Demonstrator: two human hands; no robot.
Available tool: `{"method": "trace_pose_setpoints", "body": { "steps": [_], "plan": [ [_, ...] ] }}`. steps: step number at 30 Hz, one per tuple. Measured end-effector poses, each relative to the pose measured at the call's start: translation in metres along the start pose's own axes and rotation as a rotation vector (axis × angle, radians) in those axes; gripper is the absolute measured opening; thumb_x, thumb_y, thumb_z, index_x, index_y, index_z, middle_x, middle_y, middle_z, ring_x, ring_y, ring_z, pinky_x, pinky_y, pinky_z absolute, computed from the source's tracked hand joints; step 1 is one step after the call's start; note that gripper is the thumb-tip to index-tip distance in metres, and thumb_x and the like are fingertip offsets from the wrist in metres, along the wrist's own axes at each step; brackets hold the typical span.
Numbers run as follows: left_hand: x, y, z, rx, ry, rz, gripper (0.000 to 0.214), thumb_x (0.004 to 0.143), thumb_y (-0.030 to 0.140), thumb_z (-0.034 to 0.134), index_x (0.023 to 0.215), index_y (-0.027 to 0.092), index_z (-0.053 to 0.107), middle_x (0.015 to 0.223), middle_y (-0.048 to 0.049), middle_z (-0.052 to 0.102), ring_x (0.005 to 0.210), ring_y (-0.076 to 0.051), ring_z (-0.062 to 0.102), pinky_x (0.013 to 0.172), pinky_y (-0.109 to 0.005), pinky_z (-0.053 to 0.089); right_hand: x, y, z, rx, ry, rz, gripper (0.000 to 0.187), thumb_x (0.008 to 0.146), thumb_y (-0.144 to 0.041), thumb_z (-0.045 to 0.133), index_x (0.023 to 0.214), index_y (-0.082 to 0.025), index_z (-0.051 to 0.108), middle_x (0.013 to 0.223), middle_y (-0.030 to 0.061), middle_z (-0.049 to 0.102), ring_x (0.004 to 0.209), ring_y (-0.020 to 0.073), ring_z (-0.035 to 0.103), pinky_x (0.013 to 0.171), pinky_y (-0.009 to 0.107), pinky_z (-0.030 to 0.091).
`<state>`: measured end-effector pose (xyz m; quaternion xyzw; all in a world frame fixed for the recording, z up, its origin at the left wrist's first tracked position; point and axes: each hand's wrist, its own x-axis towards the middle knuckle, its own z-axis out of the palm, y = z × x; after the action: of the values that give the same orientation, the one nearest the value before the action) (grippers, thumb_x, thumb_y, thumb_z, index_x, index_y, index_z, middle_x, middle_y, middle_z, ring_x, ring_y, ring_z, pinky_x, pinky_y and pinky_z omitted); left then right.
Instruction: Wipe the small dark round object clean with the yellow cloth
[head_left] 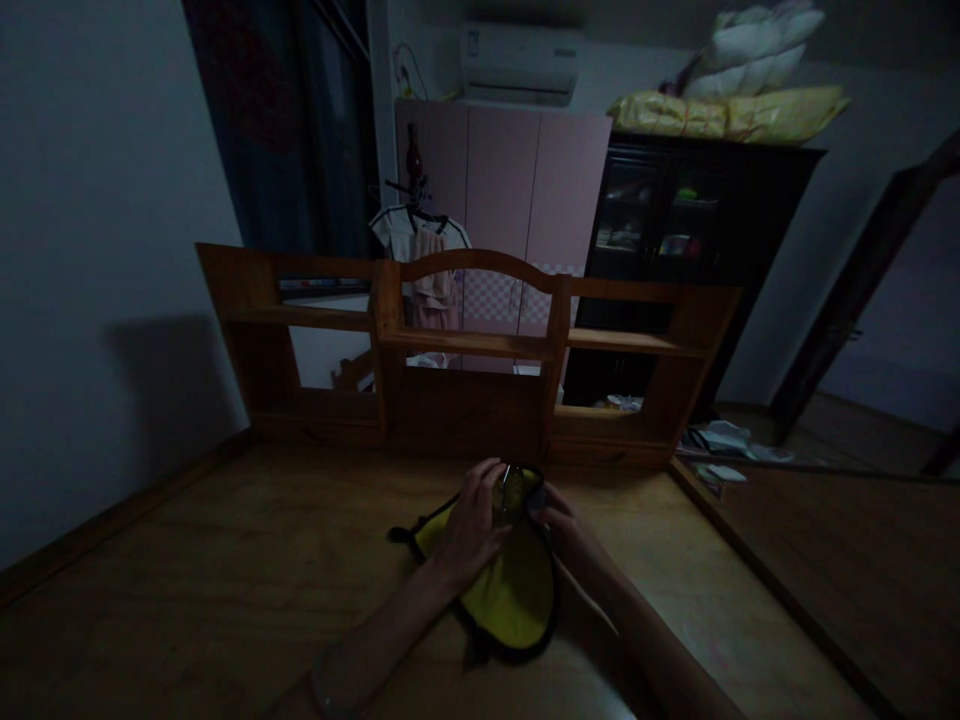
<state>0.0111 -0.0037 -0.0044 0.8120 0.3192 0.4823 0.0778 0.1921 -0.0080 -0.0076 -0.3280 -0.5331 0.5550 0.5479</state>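
Observation:
A yellow cloth piece [517, 597] with black edging lies on the wooden desktop, and a dark strap end sticks out at its left. On its far part is a clear, shiny rounded object [511, 490], perhaps glass or plastic; its kind is hard to make out in the dim light. My left hand [474, 525] curves around the left side of this clear object, fingers closed on it. At the right, my right hand [564, 525] pinches the cloth's black edge by a small grey patch. Part of the cloth is hidden under my left hand and forearm.
A wooden shelf unit [469, 345] stands along the desktop's far edge. The wall [112, 300] is close on the left. To the right, a raised wooden rim [750, 555] borders the desktop [225, 570], with papers [724, 440] beyond it. Cabinets [502, 180] stand behind.

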Motion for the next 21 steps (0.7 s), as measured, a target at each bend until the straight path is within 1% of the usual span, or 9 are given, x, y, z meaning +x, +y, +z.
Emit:
{"method": "trace_pose_setpoints", "body": {
  "steps": [3, 5, 7, 10, 12, 14, 17, 19, 21],
  "plan": [
    [0.0, -0.001, 0.0, 0.016, 0.038, -0.008, 0.071, 0.085, 0.052, 0.055, 0.14, 0.02, 0.023, 0.139, -0.0154, 0.03, 0.131, -0.029, 0.03, 0.109, -0.049, 0.027, 0.0, 0.002, -0.001, -0.013, -0.023, 0.041, 0.048, 0.069, -0.028, 0.063, 0.117, -0.025, 0.06, 0.119, 0.0028, 0.063, 0.112, 0.0261, 0.054, 0.096, 0.04, 0.039],
    [-0.001, 0.0, 0.001, 0.022, 0.016, -0.002, 0.073, 0.084, 0.053, 0.055, 0.14, 0.02, 0.023, 0.139, -0.0154, 0.03, 0.131, -0.029, 0.03, 0.11, -0.049, 0.027, -0.002, 0.002, -0.003, -0.081, -0.023, 0.054, 0.045, 0.075, -0.036, 0.061, 0.118, -0.026, 0.06, 0.12, 0.0034, 0.062, 0.112, 0.0251, 0.054, 0.096, 0.039, 0.04],
    [-0.002, 0.001, 0.001, 0.018, -0.024, 0.011, 0.074, 0.084, 0.053, 0.055, 0.141, 0.019, 0.023, 0.14, -0.0156, 0.03, 0.131, -0.029, 0.03, 0.11, -0.048, 0.027, -0.003, 0.001, -0.003, -0.22, 0.025, 0.005, 0.042, 0.079, -0.044, 0.058, 0.117, -0.025, 0.062, 0.119, 0.005, 0.061, 0.11, 0.0237, 0.054, 0.093, 0.037, 0.042],
    [-0.003, 0.002, 0.003, 0.005, -0.066, 0.026, 0.074, 0.084, 0.05, 0.057, 0.141, 0.019, 0.022, 0.14, -0.0154, 0.03, 0.131, -0.028, 0.03, 0.11, -0.047, 0.029, -0.005, -0.001, -0.003, -0.478, 0.129, -0.121, 0.042, 0.08, -0.048, 0.058, 0.113, -0.023, 0.065, 0.109, 0.0067, 0.063, 0.095, 0.0214, 0.059, 0.08, 0.032, 0.048],
    [-0.003, 0.001, 0.005, 0.007, -0.062, 0.034, 0.071, 0.084, 0.045, 0.059, 0.141, 0.019, 0.023, 0.139, -0.0148, 0.031, 0.13, -0.028, 0.032, 0.109, -0.047, 0.03, -0.006, -0.003, -0.002, -0.564, 0.157, -0.145, 0.044, 0.081, -0.049, 0.057, 0.115, -0.022, 0.064, 0.094, 0.0054, 0.066, 0.081, 0.0193, 0.061, 0.07, 0.029, 0.049],
    [-0.003, 0.001, 0.008, 0.013, -0.059, 0.036, 0.07, 0.084, 0.04, 0.06, 0.14, 0.02, 0.024, 0.138, -0.014, 0.033, 0.13, -0.028, 0.033, 0.108, -0.047, 0.032, -0.006, -0.004, -0.002, -0.574, 0.168, -0.121, 0.047, 0.081, -0.05, 0.057, 0.117, -0.02, 0.062, 0.08, 0.0033, 0.067, 0.069, 0.0175, 0.061, 0.061, 0.027, 0.048],
    [-0.004, 0.002, 0.011, 0.014, -0.075, 0.032, 0.068, 0.084, 0.036, 0.06, 0.14, 0.022, 0.023, 0.138, -0.013, 0.034, 0.13, -0.027, 0.033, 0.107, -0.048, 0.033, -0.004, -0.003, -0.004, -0.514, 0.172, -0.043, 0.048, 0.078, -0.051, 0.06, 0.111, -0.016, 0.064, 0.068, 0.0019, 0.065, 0.056, 0.0154, 0.059, 0.05, 0.024, 0.046],
    [-0.004, 0.003, 0.011, 0.01, -0.087, 0.028, 0.069, 0.083, 0.034, 0.061, 0.14, 0.022, 0.023, 0.138, -0.0128, 0.034, 0.13, -0.027, 0.033, 0.107, -0.048, 0.033, -0.001, -0.001, -0.007, -0.412, 0.16, 0.031, 0.046, 0.075, -0.051, 0.063, 0.105, -0.015, 0.065, 0.062, 0.0009, 0.064, 0.049, 0.014, 0.057, 0.046, 0.024, 0.044],
    [-0.005, 0.003, 0.011, 0.01, -0.092, 0.023, 0.071, 0.082, 0.031, 0.063, 0.14, 0.022, 0.022, 0.138, -0.0128, 0.033, 0.13, -0.027, 0.033, 0.108, -0.048, 0.033, 0.001, 0.001, -0.009, -0.274, 0.143, 0.123, 0.043, 0.072, -0.047, 0.068, 0.1, -0.015, 0.066, 0.059, 0.0, 0.063, 0.045, 0.0132, 0.056, 0.045, 0.024, 0.045]
  ]
}}
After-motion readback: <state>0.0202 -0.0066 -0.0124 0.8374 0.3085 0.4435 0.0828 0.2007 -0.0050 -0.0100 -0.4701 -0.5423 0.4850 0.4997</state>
